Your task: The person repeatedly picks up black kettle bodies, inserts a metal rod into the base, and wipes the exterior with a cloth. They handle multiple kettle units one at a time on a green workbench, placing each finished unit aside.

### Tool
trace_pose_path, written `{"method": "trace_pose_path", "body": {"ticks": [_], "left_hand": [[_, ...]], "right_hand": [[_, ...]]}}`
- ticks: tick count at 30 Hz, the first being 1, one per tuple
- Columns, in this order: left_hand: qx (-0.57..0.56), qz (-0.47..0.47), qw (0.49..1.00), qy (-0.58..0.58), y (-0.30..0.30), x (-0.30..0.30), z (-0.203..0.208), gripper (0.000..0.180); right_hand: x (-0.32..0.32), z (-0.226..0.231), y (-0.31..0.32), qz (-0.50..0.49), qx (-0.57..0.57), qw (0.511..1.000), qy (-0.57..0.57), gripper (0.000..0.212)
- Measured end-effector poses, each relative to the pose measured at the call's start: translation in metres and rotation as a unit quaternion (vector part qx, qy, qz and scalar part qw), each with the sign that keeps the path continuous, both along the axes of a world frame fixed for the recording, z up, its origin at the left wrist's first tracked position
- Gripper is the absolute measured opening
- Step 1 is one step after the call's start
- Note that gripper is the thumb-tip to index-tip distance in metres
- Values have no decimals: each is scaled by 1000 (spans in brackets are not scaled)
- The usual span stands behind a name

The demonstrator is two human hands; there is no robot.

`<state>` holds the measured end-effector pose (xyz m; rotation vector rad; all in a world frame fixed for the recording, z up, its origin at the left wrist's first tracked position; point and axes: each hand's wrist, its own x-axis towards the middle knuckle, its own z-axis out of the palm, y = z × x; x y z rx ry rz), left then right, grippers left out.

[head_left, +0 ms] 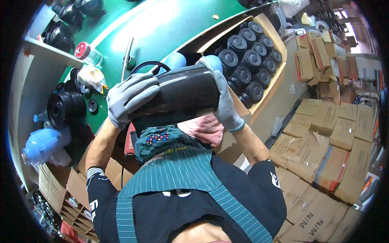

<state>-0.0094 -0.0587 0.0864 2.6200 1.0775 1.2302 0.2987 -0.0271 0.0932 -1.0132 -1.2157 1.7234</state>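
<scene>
Both hands hold one black cylinder (182, 95) in front of the chest, above the near edge of the green table (162, 24). The left hand (130, 97), in a grey glove, is closed over the left end of the cylinder, with the fingers spread across its top. The right hand (224, 97), also gloved, wraps the right end, fingers curled around the rim, so both hands are shut on it and neither is free.

The cylinder lies nearly level. Its long axis runs from left to right across the body, with the right end a little higher and pointing toward the open carton (267, 87). This carton stands just beside the right hand and is filled with upright black round parts (247, 60) in rows. I cannot tell which end of the cylinder is open.

To handle it well, I think the grip should stay at both ends, because the shiny surface looks slippery and the piece looks heavy. It is better to keep it close to the body and turn it slowly, with care that it does not hit the carton flap.

On the left a grey shelf (48, 50) carries more black parts, and many brown boxes (340, 133) lie on the floor at the right.
</scene>
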Motion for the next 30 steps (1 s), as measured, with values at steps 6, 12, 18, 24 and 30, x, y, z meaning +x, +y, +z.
{"method": "trace_pose_path", "body": {"ticks": [6,12,18,24,30], "left_hand": [[22,79,996,-46,-14,6,-38,28],[-439,117,769,-450,-27,33,-67,39],[-87,115,977,-160,-7,42,-10,37],[-280,138,917,-250,-5,9,-23,45],[-463,57,817,-339,-28,-17,-86,62]], "right_hand": [[13,-3,-16,75,412,898,-133,71],[5,16,-4,49,399,908,-120,90],[5,-66,5,3,68,988,138,65],[32,-43,19,115,-50,990,69,65],[18,-32,1,22,415,910,-21,108]]}}
